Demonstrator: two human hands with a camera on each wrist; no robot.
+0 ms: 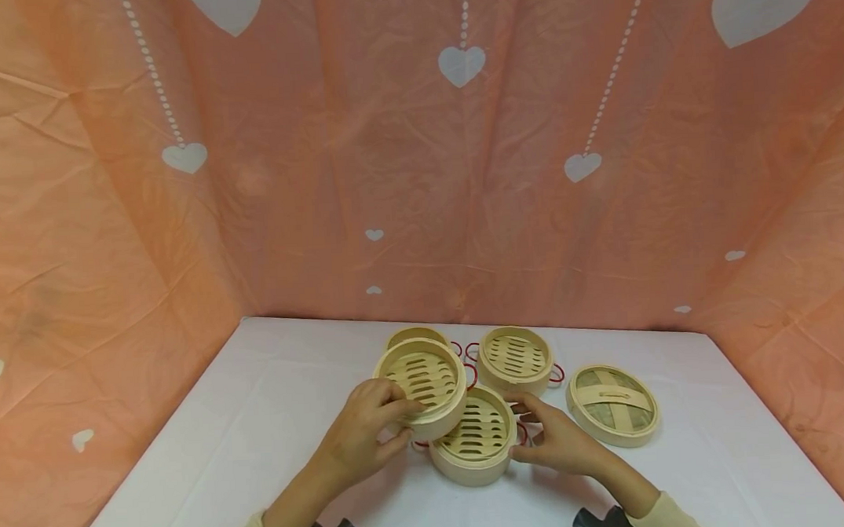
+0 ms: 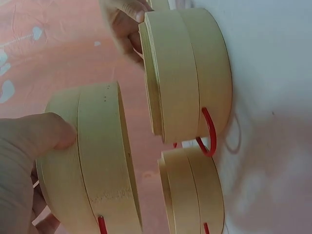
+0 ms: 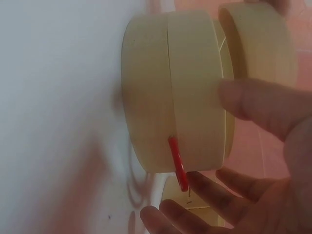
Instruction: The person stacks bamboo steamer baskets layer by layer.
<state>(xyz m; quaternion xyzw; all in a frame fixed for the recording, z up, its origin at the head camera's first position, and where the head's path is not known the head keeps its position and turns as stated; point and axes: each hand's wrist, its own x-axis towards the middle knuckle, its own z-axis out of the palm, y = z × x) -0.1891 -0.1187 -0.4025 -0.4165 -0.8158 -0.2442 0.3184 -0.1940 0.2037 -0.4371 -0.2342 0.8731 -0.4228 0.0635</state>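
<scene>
My left hand [image 1: 366,431] grips the near left side of a round bamboo steamer basket [image 1: 439,426] with a slatted floor, holding it tilted above the table. In the left wrist view, its thumb [image 2: 56,129] presses the outer wall. Just below and to the right, a second steamer basket [image 1: 471,475] stands on the table, partly covered by the raised one. At this second basket's right side is my right hand [image 1: 560,440], with its thumb [image 3: 256,100] on the upper rim. The other fingers spread loosely near the red handle [image 3: 178,163].
A third steamer basket [image 1: 501,381] with red handles stands behind, toward the right. Another basket [image 1: 418,334] is mostly hidden behind the raised one. A domed bamboo lid [image 1: 615,400] lies at the right on the white table [image 1: 286,379]. Orange cloth [image 1: 404,178] hangs around it.
</scene>
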